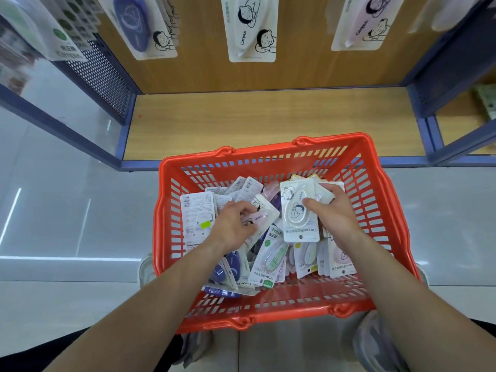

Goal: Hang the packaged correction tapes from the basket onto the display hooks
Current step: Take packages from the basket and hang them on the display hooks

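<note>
**Head view: both hands in the basket, each on a pack**

Head camera, looking down.

- Orange plastic basket (284, 315) sits below the wooden shelf (268, 116) of the display unit. Its far rim overlaps the shelf's front edge in view.
- The basket holds a loose pile of packaged correction tapes, heaped across the middle and toward the far side.
- Left hand (236, 224): inside the basket, left of centre, fingers curled over a pink pack (264, 214) that lies face up on the pile. It grips the pack.
- Right hand (331, 210): inside the basket near the right wall, holding a white pack (298, 213) lifted above the pile. The thumb lies across its front and the fingers are curled behind. More card edges show behind this pack in the same grip; I cannot tell how many.
- The white pack's hang hole points toward the near rim.
- Other packs in the pile:
  - a green-striped pack (271, 257) near the middle
  - a navy pack (222, 269) toward the near left corner
  - a back-side-up pack with a green sticker (197, 218) against the left wall
- On the display above hang a green pack (40, 28), a navy hanging pack (137, 25), a white hanging pack (251, 28) and a pink hanging pack (359, 22).
- The hooks themselves are out of frame.
- A shoe (375, 342) shows on the pale floor (53, 210) beside the near right corner.
</note>
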Tool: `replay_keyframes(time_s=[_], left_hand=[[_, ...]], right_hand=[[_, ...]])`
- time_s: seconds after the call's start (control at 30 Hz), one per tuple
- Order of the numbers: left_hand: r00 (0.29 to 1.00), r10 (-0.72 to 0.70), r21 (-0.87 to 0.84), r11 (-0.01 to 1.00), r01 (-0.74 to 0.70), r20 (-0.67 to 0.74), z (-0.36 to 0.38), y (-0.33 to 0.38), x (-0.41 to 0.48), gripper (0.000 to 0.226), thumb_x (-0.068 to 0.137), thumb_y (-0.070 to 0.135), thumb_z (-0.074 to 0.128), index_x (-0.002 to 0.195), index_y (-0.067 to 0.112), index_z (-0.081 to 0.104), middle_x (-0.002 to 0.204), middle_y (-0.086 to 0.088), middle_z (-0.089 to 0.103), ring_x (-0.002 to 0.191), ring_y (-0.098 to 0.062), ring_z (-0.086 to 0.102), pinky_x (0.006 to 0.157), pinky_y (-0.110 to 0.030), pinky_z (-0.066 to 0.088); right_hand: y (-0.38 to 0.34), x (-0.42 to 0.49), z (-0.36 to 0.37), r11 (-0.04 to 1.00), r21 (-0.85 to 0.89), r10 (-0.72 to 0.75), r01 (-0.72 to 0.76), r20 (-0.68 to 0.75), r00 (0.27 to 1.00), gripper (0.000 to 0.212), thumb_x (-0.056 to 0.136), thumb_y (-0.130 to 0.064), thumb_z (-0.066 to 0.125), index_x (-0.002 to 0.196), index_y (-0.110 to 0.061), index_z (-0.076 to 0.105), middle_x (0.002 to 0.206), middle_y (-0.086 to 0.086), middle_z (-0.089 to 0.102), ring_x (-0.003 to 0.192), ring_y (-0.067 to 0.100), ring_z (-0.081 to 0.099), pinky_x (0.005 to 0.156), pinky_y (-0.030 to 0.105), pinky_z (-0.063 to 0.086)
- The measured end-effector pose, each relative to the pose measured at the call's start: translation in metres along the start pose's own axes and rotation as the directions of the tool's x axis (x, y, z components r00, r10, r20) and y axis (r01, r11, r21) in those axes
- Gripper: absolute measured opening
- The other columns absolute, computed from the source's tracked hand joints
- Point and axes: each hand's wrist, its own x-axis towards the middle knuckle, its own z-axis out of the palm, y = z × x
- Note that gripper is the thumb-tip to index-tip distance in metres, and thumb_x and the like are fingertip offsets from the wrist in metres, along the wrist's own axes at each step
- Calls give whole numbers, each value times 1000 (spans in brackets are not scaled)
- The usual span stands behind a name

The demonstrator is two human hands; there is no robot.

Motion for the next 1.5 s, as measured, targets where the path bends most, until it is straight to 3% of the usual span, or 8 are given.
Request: replay_keyframes(time_s=[0.2, 0.37, 0.5, 0.73, 1.03, 1.2, 1.33, 1.5], left_hand=[[994, -109, -171, 979, 112, 24, -7, 8, 2, 73, 77, 21, 90, 137, 20, 48, 135, 0, 57, 125, -21, 57, 104, -36, 48], [997, -71, -260, 963, 68, -4, -18, 25, 2, 33, 90, 21, 79, 116, 25, 58, 106, 11, 70, 95, -9, 67, 77, -23, 49], [997, -68, -371, 928, 45, -48, -27, 46, -5, 29, 95, 22, 72, 121, 21, 59, 113, 7, 70, 108, -15, 66, 94, -33, 49], [1000, -18, -597, 802, 2, -21, -39, 109, -45, 68, 70, 74, 77, 121, 32, 64, 122, 11, 70, 120, -15, 63, 111, -47, 43], [996, 87, -500, 861, -93, -36, -83, 151, -129, 73, 63, 26, 92, 127, 26, 55, 112, 4, 76, 93, -23, 77, 89, -51, 61], [977, 210, -426, 888, -172, 43, -112, 171, -175, 66, 74, 5, 88, 128, 29, 59, 114, 5, 77, 99, -18, 76, 90, -43, 61], [964, 241, -403, 898, -176, 114, -112, 181, -195, 69, 74, 2, 88, 129, 30, 59, 116, 2, 76, 105, -20, 74, 93, -44, 60], [979, 200, -430, 888, -164, 38, -111, 176, -192, 71, 71, 12, 92, 130, 30, 57, 117, -2, 73, 100, -19, 75, 91, -46, 61]], right_hand=[[9, -4, 3, 998, 55, 19, -16, -38, 999, 27, 88, -17, 80, 111, -17, 67, 100, -2, 77, 86, 12, 74, 66, 28, 55], [-1, -2, -3, 995, 98, 8, -2, -70, 998, 21, 90, -14, 74, 110, -19, 68, 100, 1, 77, 91, 19, 74, 74, 36, 58], [-27, -8, -6, 978, 204, 41, -43, 15, 999, 60, 69, -40, 80, 124, -27, 60, 120, 6, 70, 104, 25, 71, 87, 46, 59], [-76, -44, 0, 967, 248, -86, 58, 102, 991, 36, 97, -25, 67, 131, -16, 60, 119, 10, 72, 100, 23, 73, 94, 47, 58], [-132, -121, -11, 962, 24, -270, 272, 227, 936, 37, 87, -40, 78, 119, -26, 65, 117, -2, 68, 107, 16, 67, 97, 42, 56], [-188, -158, -48, 904, -188, -241, 383, 516, 822, 81, 69, -42, 88, 140, -31, 50, 125, -13, 66, 112, 10, 67, 90, 31, 56], [-213, -178, -57, 909, -166, -165, 382, 698, 696, 50, 85, -14, 79, 130, -21, 60, 116, -2, 76, 108, 14, 72, 82, 28, 60], [-202, -168, -51, 930, -132, -181, 344, 649, 739, 55, 79, -16, 86, 127, -24, 60, 111, 3, 76, 98, 21, 75, 75, 32, 59]])
